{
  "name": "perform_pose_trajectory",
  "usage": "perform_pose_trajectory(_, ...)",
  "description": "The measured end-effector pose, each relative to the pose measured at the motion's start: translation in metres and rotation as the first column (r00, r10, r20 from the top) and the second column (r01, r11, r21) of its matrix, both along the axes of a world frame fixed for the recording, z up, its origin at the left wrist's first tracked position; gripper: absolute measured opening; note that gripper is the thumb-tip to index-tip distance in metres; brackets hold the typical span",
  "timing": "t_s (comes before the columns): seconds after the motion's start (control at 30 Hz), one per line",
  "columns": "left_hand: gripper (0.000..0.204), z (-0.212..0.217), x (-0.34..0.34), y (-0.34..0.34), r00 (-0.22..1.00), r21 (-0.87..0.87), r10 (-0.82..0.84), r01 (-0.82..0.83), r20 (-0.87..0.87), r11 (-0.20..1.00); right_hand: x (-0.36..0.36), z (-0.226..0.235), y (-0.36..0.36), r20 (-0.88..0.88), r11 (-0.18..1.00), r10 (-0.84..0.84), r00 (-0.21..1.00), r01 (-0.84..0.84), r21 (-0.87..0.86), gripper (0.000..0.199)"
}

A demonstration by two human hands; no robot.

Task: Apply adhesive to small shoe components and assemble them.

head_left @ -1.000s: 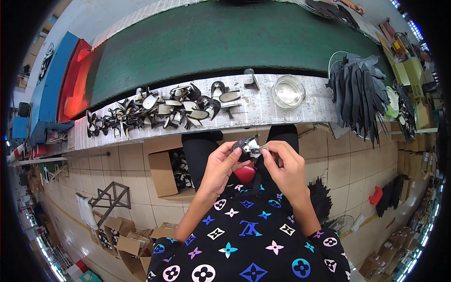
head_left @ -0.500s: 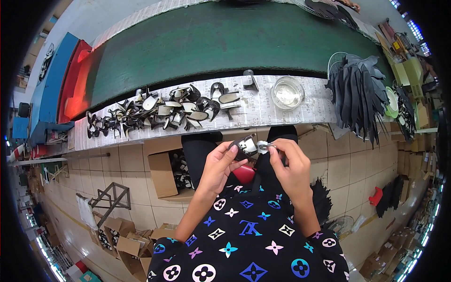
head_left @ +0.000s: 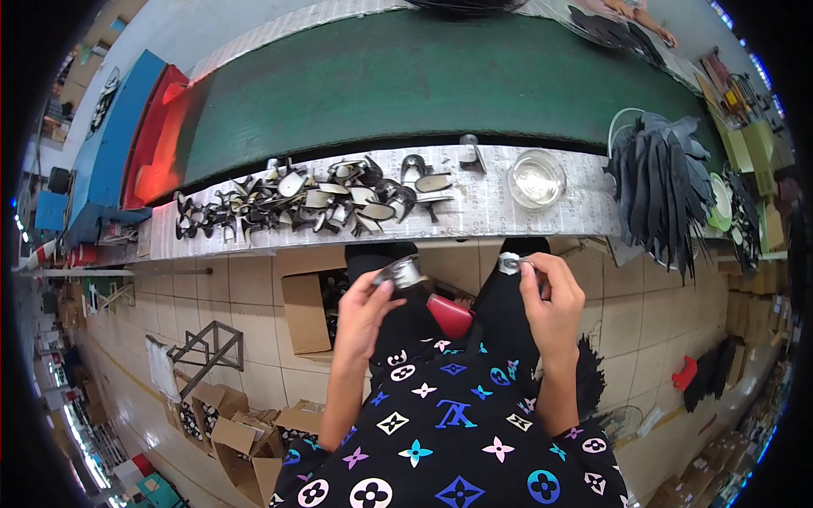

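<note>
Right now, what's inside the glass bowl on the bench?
The glass bowl sits on the paper-covered bench, right of the pile of small parts. It looks shiny inside, perhaps a clear liquid or film; glare hides any contents, so I can't tell.

Drawn apart since a second ago, when both met over one small shiny piece above the lap: left hand [head_left: 366, 306] now off toward the left with a small silvery part [head_left: 400, 273] pinched at the fingertips, right hand [head_left: 552, 298] off toward the right with a smaller pale bit [head_left: 511, 263] between thumb and fingers. Half a second back, only a narrow gap between the two; now well apart.
</note>
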State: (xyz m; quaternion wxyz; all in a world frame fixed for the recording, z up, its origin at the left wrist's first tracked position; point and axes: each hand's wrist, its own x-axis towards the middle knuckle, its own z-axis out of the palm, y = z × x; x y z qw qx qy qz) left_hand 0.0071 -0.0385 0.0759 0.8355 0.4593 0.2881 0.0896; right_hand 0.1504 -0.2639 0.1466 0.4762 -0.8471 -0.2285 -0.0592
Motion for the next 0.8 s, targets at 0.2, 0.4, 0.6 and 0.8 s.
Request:
perform_pose_trajectory(0.2,0.037,-0.024,-0.101,0.058,0.842,0.773,0.368,0.088,-0.395,0.629,0.006,-0.014,0.006,-0.102,1.0,0.007,0.995,-0.006,0.009,0.007)
perform_pose_trajectory(0.4,0.037,-0.023,-0.08,0.083,0.772,0.932,0.528,0.248,-0.354,0.263,0.011,-0.016,0.009,-0.077,0.998,0.039,0.996,-0.036,0.042,0.008)
perform_pose_trajectory(0.6,0.046,-0.037,0.076,0.036,0.932,0.909,0.257,0.323,-0.256,-0.266,0.009,-0.012,-0.009,-0.049,0.998,-0.035,0.998,0.037,0.041,0.009)
perform_pose_trajectory(0.8,0.039,-0.071,0.124,0.052,0.873,0.822,0.407,0.428,-0.268,-0.376,-0.001,-0.007,-0.028,-0.039,0.991,-0.122,0.992,0.124,0.044,0.007)
